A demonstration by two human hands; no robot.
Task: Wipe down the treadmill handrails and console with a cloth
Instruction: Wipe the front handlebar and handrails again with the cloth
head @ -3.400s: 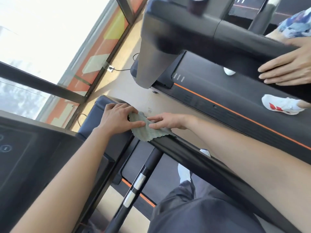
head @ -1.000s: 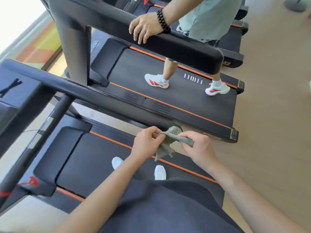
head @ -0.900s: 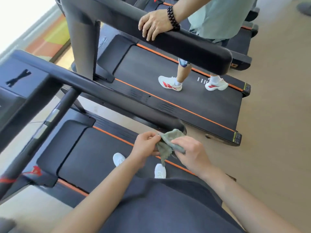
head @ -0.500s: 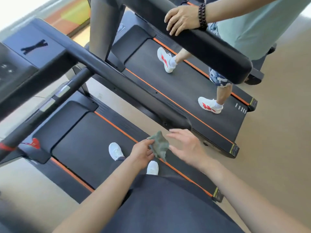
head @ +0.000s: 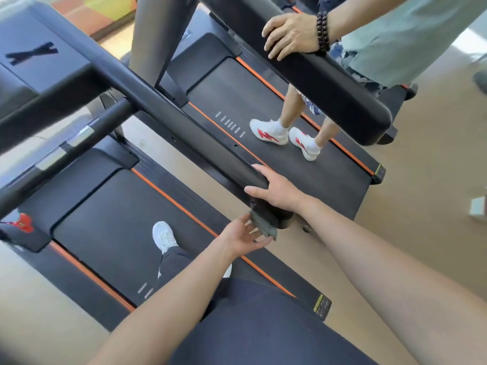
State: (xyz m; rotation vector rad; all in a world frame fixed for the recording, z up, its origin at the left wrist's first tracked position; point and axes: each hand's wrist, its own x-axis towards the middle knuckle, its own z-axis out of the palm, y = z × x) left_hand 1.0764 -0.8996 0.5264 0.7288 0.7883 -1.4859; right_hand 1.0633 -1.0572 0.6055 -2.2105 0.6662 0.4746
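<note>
Tan floor (head: 421, 219) is stretching under two black treadmills standing side by side, the near treadmill (head: 110, 233) and the far treadmill (head: 263, 106), each with orange stripes edging its belt. At far left, one console (head: 39, 56) is showing a dark X mark. One long handrail (head: 163, 111) is running from it down toward the middle. Below it, one white shoe (head: 163, 235) is standing on the near belt.

Two hands are meeting at the handrail's end. The left hand (head: 242, 238) is lying palm up with its fingers loose and spread, the fingertips touching the one green cloth (head: 264, 226), which is hanging just under the rail's tip. The right hand (head: 279, 192) is clasping that tip, thumb on the near side, fingers over the top.

Further right, another person's hand (head: 292, 32), wearing one beaded bracelet (head: 322, 30), is resting on a second handrail (head: 329, 83), and two red-marked shoes (head: 268, 133) are standing on the far belt.
</note>
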